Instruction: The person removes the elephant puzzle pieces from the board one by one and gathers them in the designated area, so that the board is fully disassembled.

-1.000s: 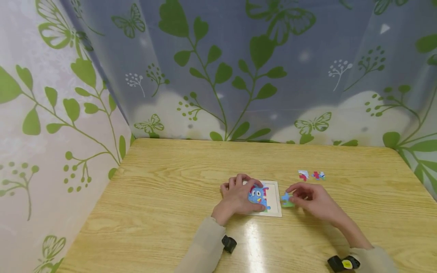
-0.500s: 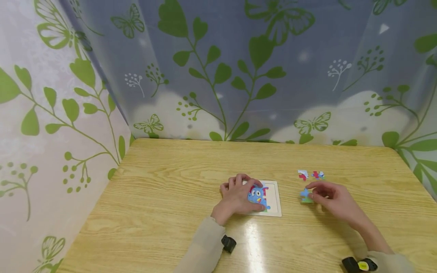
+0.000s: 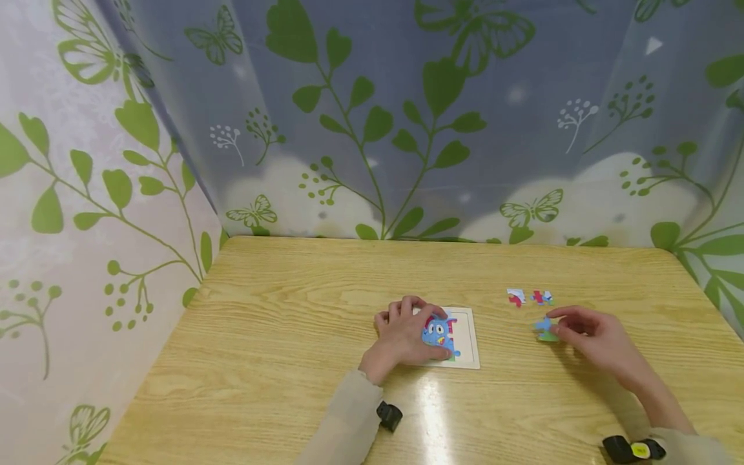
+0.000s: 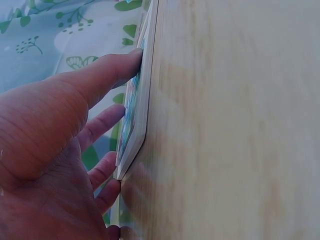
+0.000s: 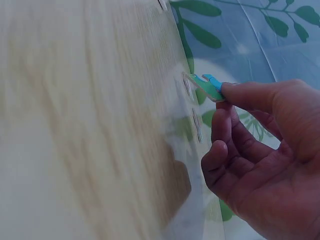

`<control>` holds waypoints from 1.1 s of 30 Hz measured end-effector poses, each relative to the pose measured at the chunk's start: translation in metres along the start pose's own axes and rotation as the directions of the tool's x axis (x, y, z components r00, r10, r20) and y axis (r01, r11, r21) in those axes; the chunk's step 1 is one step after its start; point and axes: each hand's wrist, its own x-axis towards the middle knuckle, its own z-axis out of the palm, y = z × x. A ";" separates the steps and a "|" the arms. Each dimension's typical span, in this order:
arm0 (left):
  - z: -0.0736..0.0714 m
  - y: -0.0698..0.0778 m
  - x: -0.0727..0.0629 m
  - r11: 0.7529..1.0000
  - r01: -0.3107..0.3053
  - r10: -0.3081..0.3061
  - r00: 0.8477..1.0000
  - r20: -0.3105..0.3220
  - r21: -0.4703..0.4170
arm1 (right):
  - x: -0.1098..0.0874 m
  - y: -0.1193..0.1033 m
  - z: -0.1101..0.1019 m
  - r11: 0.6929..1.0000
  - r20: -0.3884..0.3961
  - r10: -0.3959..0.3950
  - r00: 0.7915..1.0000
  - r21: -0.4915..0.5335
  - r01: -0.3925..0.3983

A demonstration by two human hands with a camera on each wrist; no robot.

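A jigsaw puzzle board (image 3: 471, 336) with a pale frame lies on the table, its left part filled with a blue cartoon character (image 3: 437, 332) and its right part bare. My left hand (image 3: 401, 336) rests over its left side with spread fingers, the thumb (image 4: 120, 67) pressing near the front edge and other fingertips along the side. To the right, my right hand (image 3: 601, 339) pinches a blue and green puzzle piece (image 3: 545, 329) between thumb and fingers, tilted just above the table in the right wrist view.
Behind the right hand lie two loose groups of puzzle pieces, a white and red one (image 3: 515, 297) and a red, blue and white one (image 3: 542, 297). The wooden table (image 3: 279, 323) meets a leaf-patterned curtain (image 3: 360, 142) at its back edge.
My right hand has carried the pinched puzzle piece to the right, away from the board's right edge. The left hand and the board have stayed in place.
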 end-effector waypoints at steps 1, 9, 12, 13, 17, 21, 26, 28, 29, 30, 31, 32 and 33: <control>0.000 0.000 0.000 1.000 0.000 0.000 1.000 0.000 0.000 | 0.000 0.001 -0.002 1.000 -0.003 0.001 1.000 -0.006 -0.001; 0.000 -0.001 0.000 1.000 0.002 -0.002 1.000 0.000 -0.002 | 0.006 0.013 -0.016 0.999 -0.033 0.023 0.999 -0.022 -0.023; 0.000 -0.001 0.000 1.000 0.003 -0.003 1.000 0.000 0.002 | 0.009 0.017 -0.019 0.999 -0.042 0.026 0.999 -0.019 -0.027; 0.000 0.000 0.000 1.000 0.002 -0.002 1.000 0.000 0.002 | 0.009 0.019 -0.020 0.999 -0.043 0.024 0.999 -0.021 -0.025; -0.001 0.000 0.000 1.000 -0.001 0.001 1.000 0.002 -0.008 | 0.013 0.023 -0.024 0.999 -0.035 0.027 0.999 -0.031 -0.028; 0.000 0.000 -0.001 1.000 -0.005 0.005 1.000 -0.008 -0.019 | 0.017 0.025 -0.028 0.994 -0.034 0.000 0.999 -0.112 -0.004; -0.001 0.000 -0.001 1.000 -0.009 0.009 1.000 -0.014 -0.024 | 0.023 0.028 -0.032 0.975 -0.045 -0.027 0.999 -0.223 0.016; -0.001 0.000 -0.001 1.000 -0.010 0.009 1.000 -0.013 -0.024 | 0.026 0.029 -0.033 0.969 -0.045 -0.037 0.998 -0.248 0.024; -0.001 0.000 -0.001 1.000 -0.010 0.009 1.000 -0.013 -0.023 | 0.027 0.030 -0.034 0.966 -0.046 -0.046 0.998 -0.258 0.033; -0.001 0.000 -0.001 1.000 -0.010 0.010 1.000 -0.013 -0.022 | 0.028 0.031 -0.035 0.963 -0.048 -0.053 0.997 -0.268 0.039; -0.001 0.000 -0.001 1.000 -0.010 0.010 1.000 -0.013 -0.021 | 0.029 0.032 -0.036 0.961 -0.052 -0.057 0.997 -0.272 0.041; -0.001 0.000 -0.001 1.000 -0.009 0.009 1.000 -0.014 -0.020 | 0.031 0.033 -0.037 0.961 -0.054 -0.059 0.997 -0.274 0.042; -0.001 0.000 -0.001 1.000 -0.008 0.008 1.000 -0.015 -0.018 | 0.032 0.034 -0.038 0.962 -0.053 -0.057 0.997 -0.271 0.040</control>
